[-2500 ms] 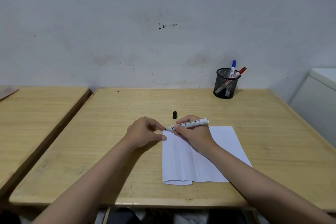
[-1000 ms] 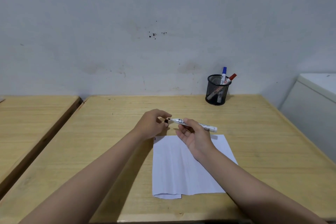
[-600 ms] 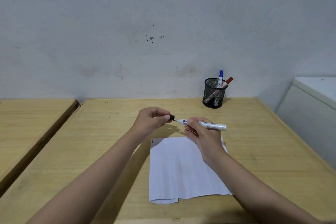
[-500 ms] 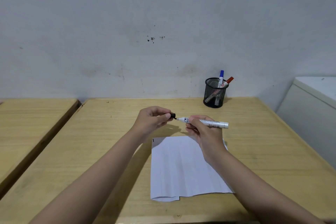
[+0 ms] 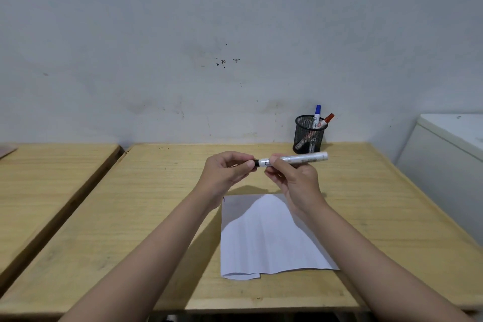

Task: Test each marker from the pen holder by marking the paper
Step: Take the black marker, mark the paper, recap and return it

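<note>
A white marker (image 5: pixel 300 158) lies level in the air above the desk, held by my right hand (image 5: pixel 294 180) around its front half. My left hand (image 5: pixel 226 172) pinches the black cap (image 5: pixel 256 162) at the marker's tip; cap and barrel meet there. Below the hands lies a white sheet of paper (image 5: pixel 269 238) with a tiny dark mark at its top left corner. The black mesh pen holder (image 5: pixel 309 136) stands at the back of the desk, holding a blue-capped marker (image 5: pixel 317 112) and a red-capped marker (image 5: pixel 327 120).
The wooden desk (image 5: pixel 156 217) meets a pale wall at the back. A second wooden desk (image 5: pixel 47 178) stands to the left across a narrow gap. A white cabinet (image 5: pixel 449 159) stands close to the desk's right edge.
My left hand picked the black cap off the desk and brought it onto the marker's tip. My right hand lifted the marker off the paper and turned it level.
</note>
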A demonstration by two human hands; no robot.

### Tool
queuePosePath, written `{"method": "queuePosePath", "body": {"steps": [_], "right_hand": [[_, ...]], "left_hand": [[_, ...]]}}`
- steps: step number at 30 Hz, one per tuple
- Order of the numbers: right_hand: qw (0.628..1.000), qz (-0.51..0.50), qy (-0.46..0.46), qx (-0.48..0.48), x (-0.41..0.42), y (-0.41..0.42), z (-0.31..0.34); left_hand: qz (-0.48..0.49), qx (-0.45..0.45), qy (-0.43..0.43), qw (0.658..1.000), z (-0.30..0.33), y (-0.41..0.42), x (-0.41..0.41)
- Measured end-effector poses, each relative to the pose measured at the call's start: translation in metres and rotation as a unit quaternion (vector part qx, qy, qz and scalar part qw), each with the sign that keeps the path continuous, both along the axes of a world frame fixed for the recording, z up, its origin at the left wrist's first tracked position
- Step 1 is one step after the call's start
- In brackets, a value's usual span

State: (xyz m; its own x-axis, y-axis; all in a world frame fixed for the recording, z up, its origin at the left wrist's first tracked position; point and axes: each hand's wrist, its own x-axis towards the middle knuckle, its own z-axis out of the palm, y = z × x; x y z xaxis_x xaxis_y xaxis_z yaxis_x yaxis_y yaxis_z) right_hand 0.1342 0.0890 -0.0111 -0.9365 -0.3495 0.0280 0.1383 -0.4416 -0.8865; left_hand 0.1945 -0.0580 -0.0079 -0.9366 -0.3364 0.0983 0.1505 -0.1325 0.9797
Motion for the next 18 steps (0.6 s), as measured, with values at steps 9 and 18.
{"method": "queuePosePath", "body": {"steps": [9,18], "right_hand": [[0.994,-0.08,-0.03,0.065,-0.01,-0.009,0.003],[0.682,-0.159,0.582,0.413,-0.056,0.019,0.007]], "left_hand": [[0.152,-0.025,0.045,0.987,0.007,0.018,-0.006],[0.151,-0.154,0.065,0.974,0.021,0.031,-0.031]]}}
